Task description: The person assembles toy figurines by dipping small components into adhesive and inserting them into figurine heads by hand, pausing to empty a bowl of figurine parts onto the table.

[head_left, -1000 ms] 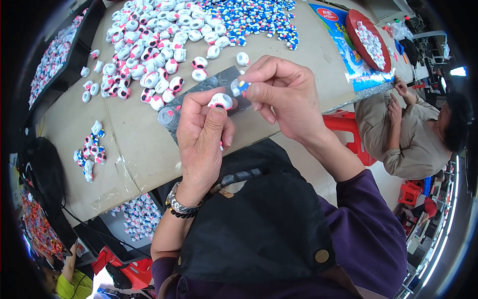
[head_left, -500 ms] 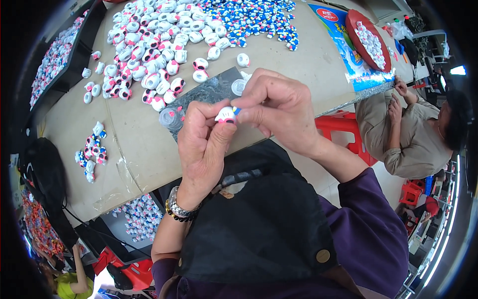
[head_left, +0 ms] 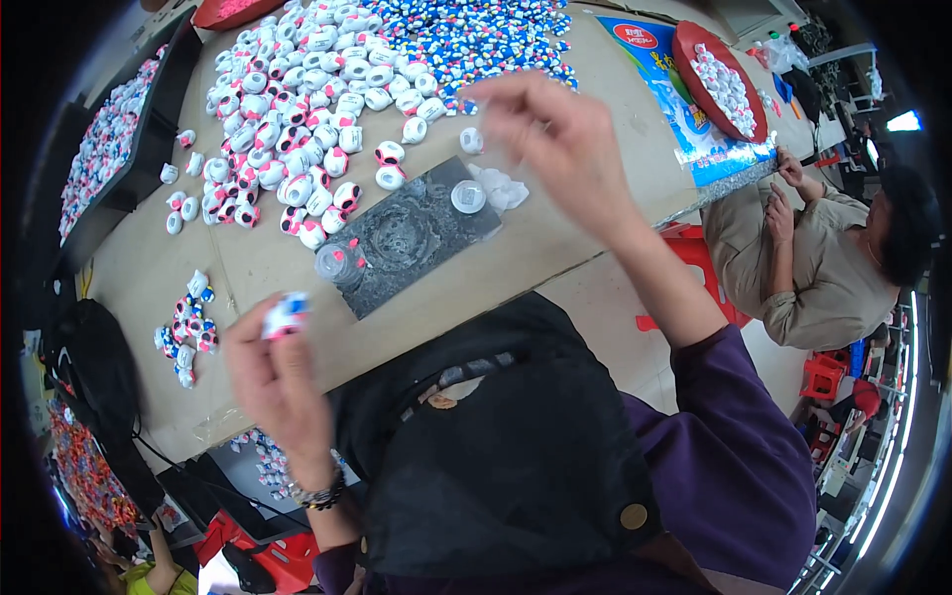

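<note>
In my left hand point(head_left: 276, 382), thumb and fingers close on a small toy figure point(head_left: 287, 317) with a white head, pink trim and a blue part. That hand is over the table's near edge, left of the dark slab point(head_left: 436, 250). My right hand point(head_left: 565, 149), blurred by motion, reaches over the table with index finger and thumb apart. Its fingertips are by the near edge of a heap of small blue-and-white pieces point(head_left: 476, 45); nothing shows between them. Left of these spreads a pile of white-and-pink toy heads point(head_left: 297, 119).
A clear round dish point(head_left: 339, 264) with pink bits and a clear round container point(head_left: 468, 196) sit on the slab, beside crumpled tissue point(head_left: 503, 188). Several assembled figures point(head_left: 186, 327) lie left. A red tray point(head_left: 684, 59) of white pieces stands right, near a seated person point(head_left: 823, 258).
My hands have parted. The left has moved down and left with the toy figure; the right has let go of it and moved up toward the blue pieces.
</note>
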`<state>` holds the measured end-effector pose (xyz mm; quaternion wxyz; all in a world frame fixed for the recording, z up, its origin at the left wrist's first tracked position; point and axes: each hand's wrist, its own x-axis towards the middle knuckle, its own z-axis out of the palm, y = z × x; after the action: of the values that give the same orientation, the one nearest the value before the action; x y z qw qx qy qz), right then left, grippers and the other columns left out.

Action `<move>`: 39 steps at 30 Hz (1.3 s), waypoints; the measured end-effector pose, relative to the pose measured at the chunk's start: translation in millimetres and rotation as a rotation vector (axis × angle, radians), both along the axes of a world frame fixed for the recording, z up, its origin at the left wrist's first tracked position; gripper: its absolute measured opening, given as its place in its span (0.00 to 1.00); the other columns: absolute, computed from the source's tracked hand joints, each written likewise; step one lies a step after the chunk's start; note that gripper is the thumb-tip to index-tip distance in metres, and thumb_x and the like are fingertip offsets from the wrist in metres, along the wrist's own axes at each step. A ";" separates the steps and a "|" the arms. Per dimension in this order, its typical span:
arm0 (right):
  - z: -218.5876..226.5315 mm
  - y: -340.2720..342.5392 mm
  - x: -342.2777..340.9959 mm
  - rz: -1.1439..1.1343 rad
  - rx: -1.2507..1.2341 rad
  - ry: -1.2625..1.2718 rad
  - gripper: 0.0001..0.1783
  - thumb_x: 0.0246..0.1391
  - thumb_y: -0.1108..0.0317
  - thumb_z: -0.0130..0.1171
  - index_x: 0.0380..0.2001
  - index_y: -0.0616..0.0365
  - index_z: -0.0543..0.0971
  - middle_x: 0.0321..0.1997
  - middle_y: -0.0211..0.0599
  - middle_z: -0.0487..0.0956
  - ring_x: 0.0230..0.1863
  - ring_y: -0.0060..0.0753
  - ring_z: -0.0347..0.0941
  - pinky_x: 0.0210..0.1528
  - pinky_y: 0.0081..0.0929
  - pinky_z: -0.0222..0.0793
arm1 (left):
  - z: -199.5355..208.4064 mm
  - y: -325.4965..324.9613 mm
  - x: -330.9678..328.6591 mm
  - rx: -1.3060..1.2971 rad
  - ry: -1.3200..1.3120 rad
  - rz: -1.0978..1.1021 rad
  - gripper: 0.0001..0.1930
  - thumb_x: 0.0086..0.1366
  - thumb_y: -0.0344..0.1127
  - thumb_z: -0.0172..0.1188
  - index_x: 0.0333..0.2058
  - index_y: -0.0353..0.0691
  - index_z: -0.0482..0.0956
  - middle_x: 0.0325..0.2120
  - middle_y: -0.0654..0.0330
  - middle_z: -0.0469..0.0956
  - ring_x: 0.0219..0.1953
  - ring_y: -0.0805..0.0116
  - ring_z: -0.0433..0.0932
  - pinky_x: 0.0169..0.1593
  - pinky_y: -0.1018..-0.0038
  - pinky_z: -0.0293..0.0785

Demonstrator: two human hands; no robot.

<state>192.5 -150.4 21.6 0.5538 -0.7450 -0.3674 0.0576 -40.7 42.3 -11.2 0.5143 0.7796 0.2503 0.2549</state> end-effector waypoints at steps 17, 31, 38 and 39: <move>-43.2 21.1 69.3 -0.115 -0.289 -0.562 0.07 0.47 0.76 0.58 0.32 0.59 0.80 0.32 0.40 0.77 0.33 0.42 0.75 0.37 0.34 0.71 | -21.9 86.9 -31.8 0.506 0.032 0.565 0.18 0.68 0.37 0.55 0.51 0.32 0.73 0.21 0.66 0.69 0.22 0.79 0.64 0.28 0.82 0.62; -41.3 22.1 77.4 -0.104 -0.338 -0.436 0.05 0.50 0.75 0.56 0.32 0.59 0.78 0.33 0.35 0.80 0.35 0.28 0.77 0.34 0.25 0.71 | 40.2 -25.4 9.7 -1.505 -0.393 -0.263 0.18 0.58 0.18 0.47 0.49 0.30 0.68 0.47 0.50 0.73 0.40 0.64 0.71 0.37 0.78 0.69; -21.5 -7.1 41.9 -0.002 0.026 0.369 0.09 0.60 0.71 0.52 0.42 0.61 0.76 0.33 0.32 0.78 0.33 0.20 0.74 0.32 0.17 0.71 | 16.7 -21.4 22.8 -1.393 -0.371 -0.440 0.16 0.67 0.33 0.52 0.50 0.33 0.68 0.50 0.48 0.73 0.41 0.60 0.75 0.44 0.71 0.72; -21.3 -11.0 36.7 0.048 0.077 0.465 0.10 0.61 0.71 0.52 0.43 0.62 0.76 0.33 0.33 0.78 0.33 0.20 0.74 0.33 0.18 0.71 | 12.8 -21.0 23.3 -1.448 -0.385 -0.487 0.18 0.68 0.37 0.53 0.52 0.33 0.67 0.49 0.48 0.73 0.38 0.61 0.75 0.42 0.71 0.72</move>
<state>229.2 -161.3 0.2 0.6499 -0.6812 -0.2494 0.2266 -17.4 21.3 1.7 0.9699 0.2258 0.0826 0.0391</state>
